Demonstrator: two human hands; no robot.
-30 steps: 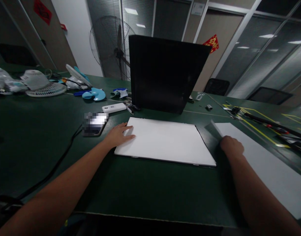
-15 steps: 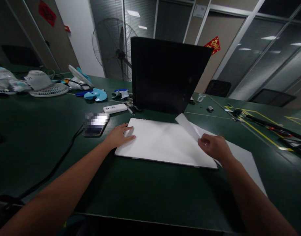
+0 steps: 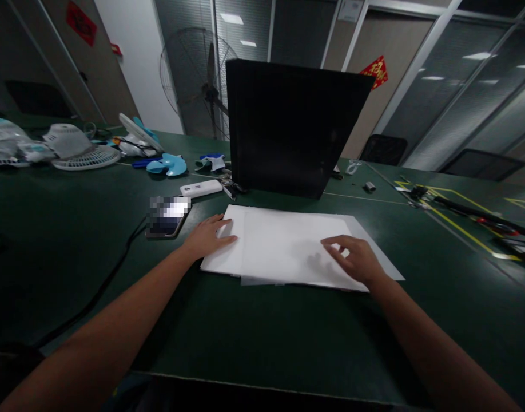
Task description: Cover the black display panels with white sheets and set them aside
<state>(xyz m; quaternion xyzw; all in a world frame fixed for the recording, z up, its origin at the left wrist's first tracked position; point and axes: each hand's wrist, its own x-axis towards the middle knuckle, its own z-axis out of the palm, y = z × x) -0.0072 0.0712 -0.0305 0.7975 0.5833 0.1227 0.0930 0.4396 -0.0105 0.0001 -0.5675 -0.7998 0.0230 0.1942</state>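
A thin white rectangular panel (image 3: pixel 234 260) lies flat on the table. Over most of it rests a thin translucent white sheet (image 3: pixel 275 246), which reaches past the panel's right end and slightly over its near edge. On the panel's left end lies my left hand (image 3: pixel 206 236), thumb and fingers spread, holding it down. My right hand (image 3: pixel 352 256) hovers low over the right part of the sheet and casts a shadow on it. Its fingers are loosely curved, with nothing visibly gripped between them.
Behind the panel stands a large black screen-like board (image 3: pixel 297 129). A phone (image 3: pixel 166 220) and a white oblong device (image 3: pixel 201 189) are at the left, with a blue fan blade (image 3: pixel 168 165) and white fan parts (image 3: pixel 86 154) farther back. The green table's near edge (image 3: pixel 245 383) runs below.
The sheet, raised and folded in my right hand before, now lies flat across the panel. My right hand has let go and shifted left. My left hand has stayed put.
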